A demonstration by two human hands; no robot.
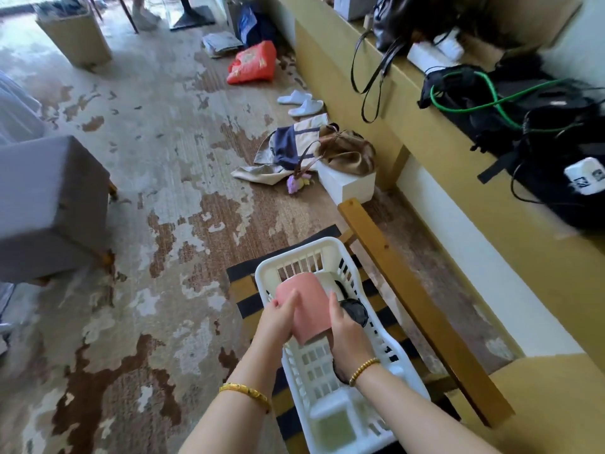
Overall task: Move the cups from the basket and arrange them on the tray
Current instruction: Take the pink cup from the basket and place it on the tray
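From the head camera, both hands hold a pink cup (306, 304) over the white basket (386, 352): the left hand (278, 317) grips its left side with curled fingers, the right hand (347, 329) clasps its right side. A dark round object (355, 311) lies in the basket just beside the right hand. A pale green cup (337, 425) sits in the basket's near end. The basket rests on a striped stand (242, 290) with a wooden frame (425, 309), above patterned carpet (147, 158).

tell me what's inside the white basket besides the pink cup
In the white basket: a black round object beside the pink cup and something pale green near its close end. Hands and cup cover the rest.
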